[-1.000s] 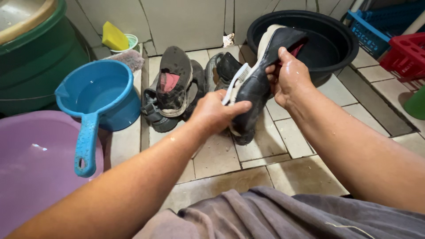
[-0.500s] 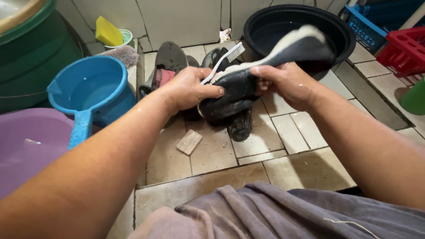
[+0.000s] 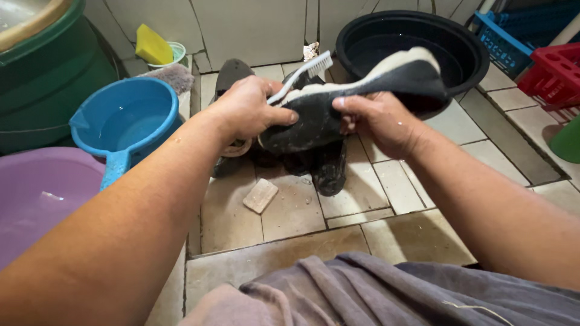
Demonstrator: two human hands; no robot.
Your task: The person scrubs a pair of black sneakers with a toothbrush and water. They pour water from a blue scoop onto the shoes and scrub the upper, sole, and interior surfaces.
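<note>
I hold a wet black shoe (image 3: 362,90) with a white sole sideways above the tiled floor. My right hand (image 3: 377,121) grips its middle from below. My left hand (image 3: 248,108) clasps the shoe's toe end and also holds a white brush (image 3: 302,73), whose bristled head points up and right. Under the held shoe lie other dark shoes (image 3: 323,166), partly hidden by my hands. A small bar of soap (image 3: 260,195) rests on the tiles below them.
A black basin (image 3: 417,27) stands behind the shoe. At left are a blue water dipper (image 3: 124,124), a purple basin (image 3: 42,199) and a green tub (image 3: 51,78). A yellow sponge (image 3: 153,47) sits in a cup by the wall. Red and blue crates (image 3: 547,66) stand at right.
The shoe turned from upright to lying sideways between my hands. My left hand moved up and left with the brush, uncovering the soap bar on the floor.
</note>
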